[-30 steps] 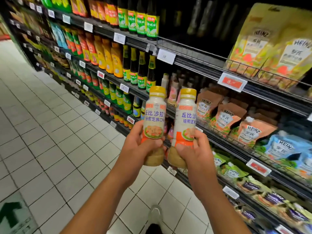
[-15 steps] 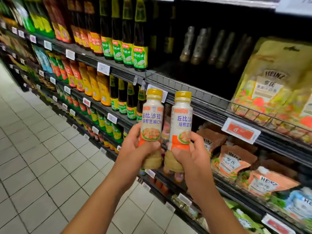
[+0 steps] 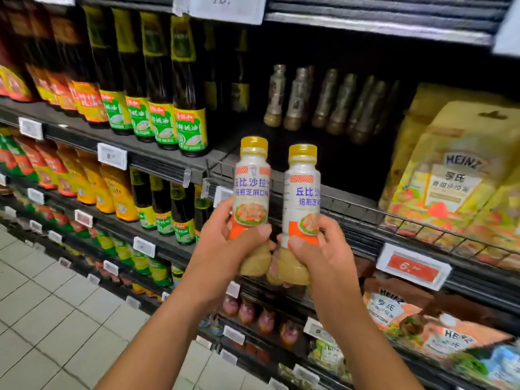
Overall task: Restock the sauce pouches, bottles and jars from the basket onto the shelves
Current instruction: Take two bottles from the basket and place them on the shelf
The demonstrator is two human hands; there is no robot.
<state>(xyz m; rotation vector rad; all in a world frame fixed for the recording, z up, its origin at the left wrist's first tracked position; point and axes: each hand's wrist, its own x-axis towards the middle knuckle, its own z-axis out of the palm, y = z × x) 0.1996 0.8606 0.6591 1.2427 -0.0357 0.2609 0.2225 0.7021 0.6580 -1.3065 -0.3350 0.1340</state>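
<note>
Each hand holds a white sesame-dressing bottle with a yellow cap. My left hand (image 3: pixel 225 243) grips the lower half of the left bottle (image 3: pixel 251 187). My right hand (image 3: pixel 318 254) grips the right bottle (image 3: pixel 302 192). Both bottles stand upright, side by side, in front of the wire-fronted shelf (image 3: pixel 351 209). At the back of that shelf stands a row of the same kind of dressing bottles (image 3: pixel 323 102) in shadow, with dark bare space in front of them. The basket is out of view.
Dark oyster-sauce bottles (image 3: pixel 168 114) with green labels fill the shelf to the left. Yellow Heinz pouches (image 3: pixel 455 175) sit right of the gap. Orange Heinz pouches (image 3: pixel 394 308) lie on the shelf below. A red price tag (image 3: pixel 412 267) hangs on the shelf edge. Tiled floor (image 3: pixel 56 319) lies lower left.
Both hands have raised the two bottles from the lower shelf level up toward the shelf with the matching bottles. My view has tilted up and moved closer to the shelves.
</note>
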